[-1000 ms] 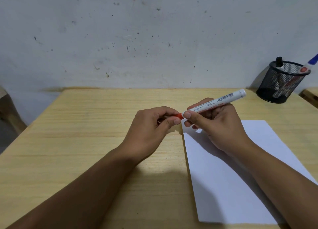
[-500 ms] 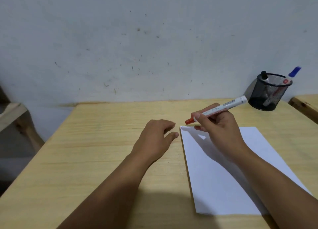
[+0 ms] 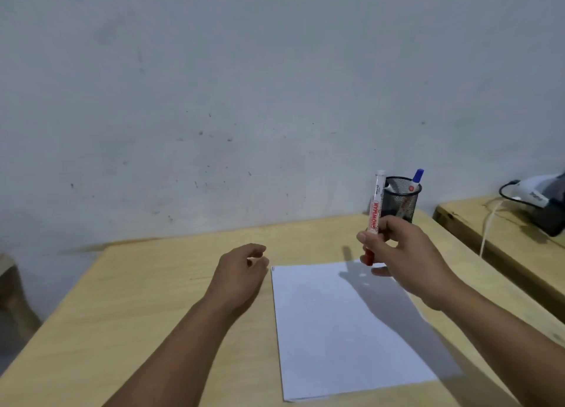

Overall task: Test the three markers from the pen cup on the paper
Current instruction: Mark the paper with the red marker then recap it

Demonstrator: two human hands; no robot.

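My right hand (image 3: 403, 253) grips a white marker with red lettering (image 3: 374, 210), held nearly upright with its red end down, just above the far edge of the white paper (image 3: 342, 330). Its red cap looks on. My left hand (image 3: 241, 269) hovers over the wooden table (image 3: 137, 299) beside the paper's far left corner, fingers loosely curled and holding nothing. The black mesh pen cup (image 3: 400, 201) stands at the table's back right, behind my right hand. It holds a blue-capped marker (image 3: 415, 181) and a dark-tipped one (image 3: 389, 188), partly hidden.
A grey-white wall rises right behind the table. To the right stands a second wooden surface (image 3: 489, 232) with a white and dark device (image 3: 541, 201) and its cable. Part of a wooden piece shows at the far left edge.
My hands came apart from the marker's red end. The left hand drew away empty. The right hand swung the marker from slanted to nearly upright and moved right toward the cup. The view tilted up.
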